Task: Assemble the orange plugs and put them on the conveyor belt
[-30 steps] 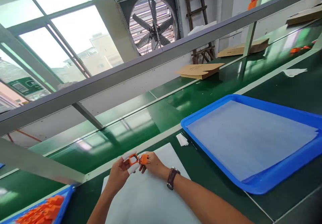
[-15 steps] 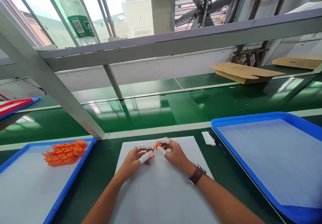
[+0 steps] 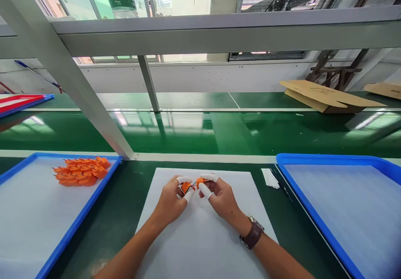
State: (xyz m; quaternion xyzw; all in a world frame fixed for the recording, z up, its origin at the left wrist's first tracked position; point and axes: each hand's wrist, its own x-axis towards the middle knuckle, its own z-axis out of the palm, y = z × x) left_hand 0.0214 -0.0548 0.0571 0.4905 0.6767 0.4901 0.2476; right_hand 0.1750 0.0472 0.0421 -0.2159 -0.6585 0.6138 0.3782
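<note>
My left hand [image 3: 171,199] and my right hand [image 3: 221,196] meet over a white sheet [image 3: 200,237] on the green bench. Both wear white finger cots on thumb and forefinger. The left pinches a small orange plastic part [image 3: 186,186]; the right pinches another orange part [image 3: 200,181]. The two parts are close together, almost touching, partly hidden by my fingers. A brown watch sits on my right wrist.
A blue tray [image 3: 78,222] at the left holds a pile of several orange parts [image 3: 81,171]. A second blue tray [image 3: 316,160] lined with white sheet lies at the right. A small white scrap [image 3: 270,178] lies between. Beyond runs a green conveyor [image 3: 200,130], with cardboard [image 3: 328,96] behind.
The camera has swung left and down, bringing the left tray into view. My hands have stayed together over the sheet, the orange parts now pinched closer between the fingertips.
</note>
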